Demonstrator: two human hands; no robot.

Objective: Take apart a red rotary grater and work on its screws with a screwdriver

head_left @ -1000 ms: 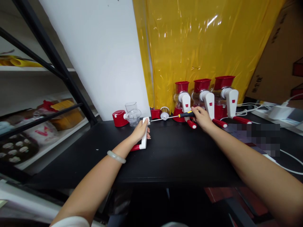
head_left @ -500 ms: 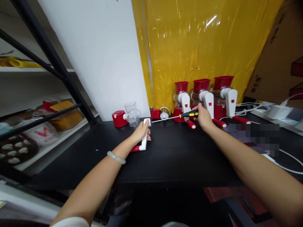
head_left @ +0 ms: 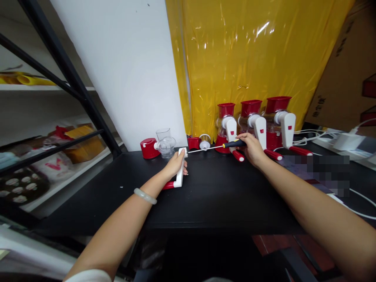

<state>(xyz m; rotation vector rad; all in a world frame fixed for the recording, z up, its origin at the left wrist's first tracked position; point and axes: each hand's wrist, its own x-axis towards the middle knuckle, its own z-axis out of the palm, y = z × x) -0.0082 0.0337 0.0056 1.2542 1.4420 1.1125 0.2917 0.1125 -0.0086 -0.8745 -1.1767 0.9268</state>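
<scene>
Left grip (head_left: pixel 175 164): flat plastic crank (head_left: pixel 179 178); right grip (head_left: pixel 252 148): steel screwdriver (head_left: pixel 230 144).

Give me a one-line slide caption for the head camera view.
Left hand holds a white crank handle on a black table while right hand points a screwdriver at its top end.

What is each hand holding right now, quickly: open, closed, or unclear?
Left hand: closed on the white crank handle.
Right hand: closed on the screwdriver, tip at the crank handle's top end.
</scene>
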